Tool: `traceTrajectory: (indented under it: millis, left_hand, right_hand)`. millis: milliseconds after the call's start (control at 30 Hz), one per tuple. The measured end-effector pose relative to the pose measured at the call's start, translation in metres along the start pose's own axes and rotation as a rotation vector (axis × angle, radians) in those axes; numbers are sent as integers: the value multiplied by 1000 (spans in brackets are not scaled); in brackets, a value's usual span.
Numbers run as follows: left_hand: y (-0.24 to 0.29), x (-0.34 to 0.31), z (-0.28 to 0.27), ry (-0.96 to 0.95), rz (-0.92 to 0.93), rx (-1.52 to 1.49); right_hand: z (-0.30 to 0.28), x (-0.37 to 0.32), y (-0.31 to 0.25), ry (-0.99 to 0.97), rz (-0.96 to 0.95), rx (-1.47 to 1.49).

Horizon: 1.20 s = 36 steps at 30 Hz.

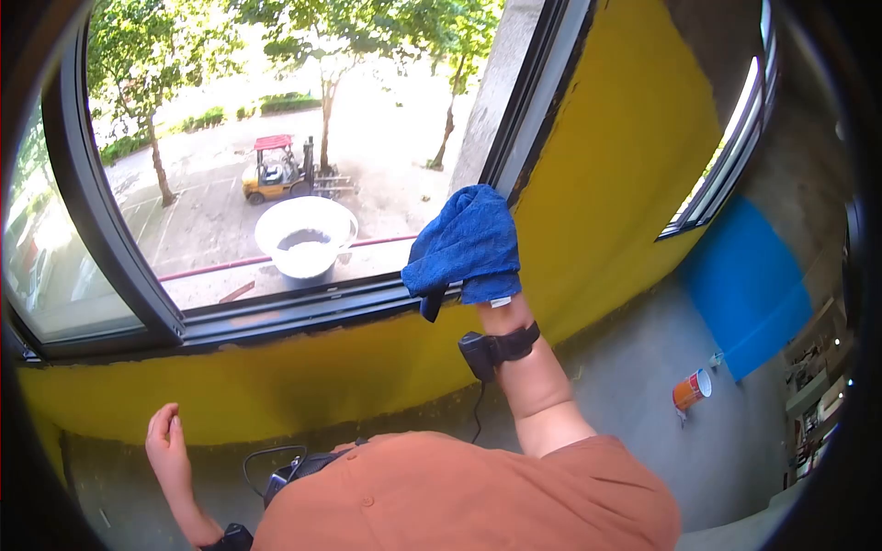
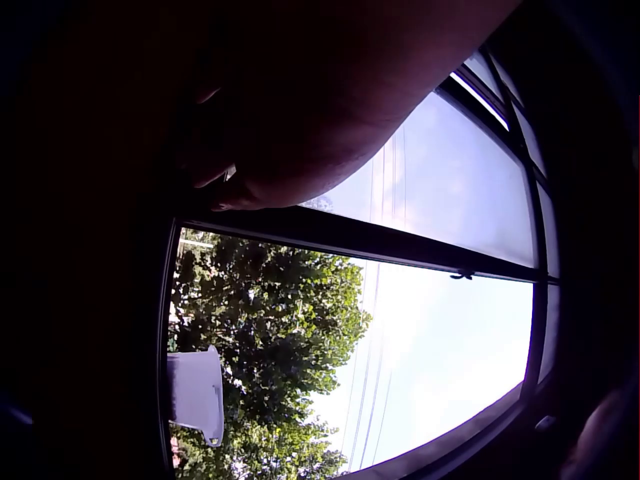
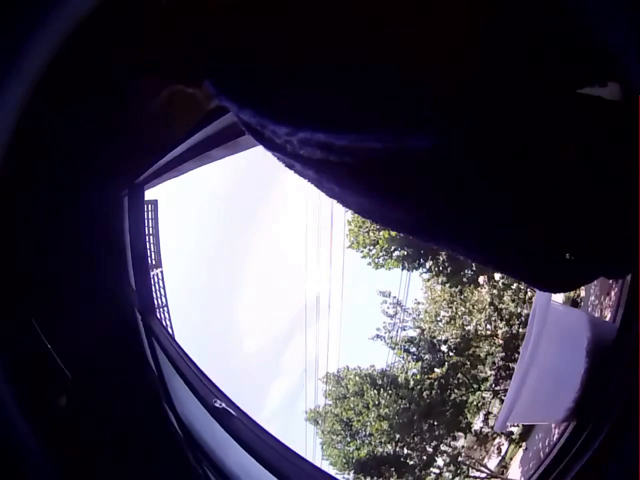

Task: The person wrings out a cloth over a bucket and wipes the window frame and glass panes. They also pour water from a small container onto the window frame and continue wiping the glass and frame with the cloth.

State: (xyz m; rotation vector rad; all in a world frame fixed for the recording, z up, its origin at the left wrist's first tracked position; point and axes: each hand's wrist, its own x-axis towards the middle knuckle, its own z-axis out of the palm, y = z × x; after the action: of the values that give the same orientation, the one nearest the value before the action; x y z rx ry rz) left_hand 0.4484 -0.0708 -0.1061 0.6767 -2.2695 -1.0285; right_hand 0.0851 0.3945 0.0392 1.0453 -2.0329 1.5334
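A blue cloth (image 1: 467,243) covers my right hand, and its fingers are hidden beneath the fabric. The covered hand is at the lower right corner of the window frame (image 1: 276,317), overlapping the dark frame in the head view. In the right wrist view the cloth (image 3: 330,165) is a dark shape across the top. My left hand (image 1: 167,445) hangs at the lower left, away from the window, fingers loosely bent and holding nothing. On the sill left of the cloth stands a white bucket (image 1: 308,243); the right wrist view has it (image 3: 555,365) at the right.
A yellow wall (image 1: 606,165) surrounds the window. A sliding glass pane (image 1: 78,239) is at the left. An orange can (image 1: 691,390) stands on the grey floor, near a blue sheet (image 1: 749,285). Outside, a forklift (image 1: 278,170) is parked among trees.
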Motion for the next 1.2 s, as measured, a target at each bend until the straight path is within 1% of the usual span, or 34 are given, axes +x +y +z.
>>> traceTrajectory:
  millis: [67, 100, 167, 200, 300, 333, 400, 500, 533, 567, 600, 633, 667, 733, 767, 800, 833, 867, 900, 1000, 1067, 1100, 1200]
  left_hand:
    - [-3, -4, 4, 1, -55, -30]
    - [-6, -4, 6, 13, -40, -60]
    - [-14, -3, 8, -31, -115, -61]
    - [-15, -3, 10, -22, -92, -72]
    - [-26, 6, 16, -26, -113, -138]
    - [-31, 10, 17, -27, -106, -158]
    - [-43, 18, 20, -52, -46, -85]
    - [-65, 33, 27, -29, -33, -182]
    - [-66, 40, 24, -30, -22, -199]
    - [-67, 45, 16, -122, 2, -77]
    - [-68, 50, 8, -213, 29, 47]
    - [-67, 56, 5, -217, 44, 33]
    - [-66, 62, 2, -259, 45, 82]
    - [-59, 73, -4, -329, 77, 181]
    - [-57, 80, -5, -334, 90, 170]
    - [-56, 87, -4, -357, 112, 183]
    - [-54, 94, -2, -379, 133, 197]
    - [-55, 99, 0, -368, 204, 190]
    - [-50, 104, 3, -371, 209, 185]
    - [-30, 112, 6, -407, 250, 178]
    - [-24, 114, 12, -456, 305, 160]
    - [-24, 112, 13, -472, 299, 175]
    - [-35, 104, 19, -507, 262, 150]
  right_hand:
    - [-12, 18, -11, 20, -2, -11]
    - [-18, 31, -17, 28, -10, -18]
    - [-22, 56, -31, 32, -21, -23]
    - [-19, 64, -35, 31, -15, -20]
    - [-17, 82, -52, 26, -6, -33]
    - [-21, 85, -61, -65, -115, -218]
    - [-30, 90, -87, -247, -337, -591]
    - [-34, 86, -132, -525, -648, -1148]
    - [-26, 68, -160, -521, -652, -1167]
    - [-13, 39, -195, -300, -276, -853]
    - [-7, 25, -214, -75, 82, -519]
    - [-8, 27, -218, -63, 78, -536]
    - [-22, 41, -228, -14, 54, -653]
    - [-38, 43, -240, 82, 9, -885]
    - [-50, 62, -250, 128, -12, -1000]
    - [-42, 93, -254, 174, -35, -1113]
    - [-47, 106, -260, 219, -59, -1224]
    - [-53, 117, -266, 264, -82, -1332]
    - [-60, 134, -273, 305, -104, -1438]
    - [-86, 213, -287, 407, -153, -1725]
    - [-122, 278, -291, 459, -164, -1910]
    - [-131, 309, -290, 482, -170, -2003]
    - [-148, 361, -265, 548, -205, -2288]
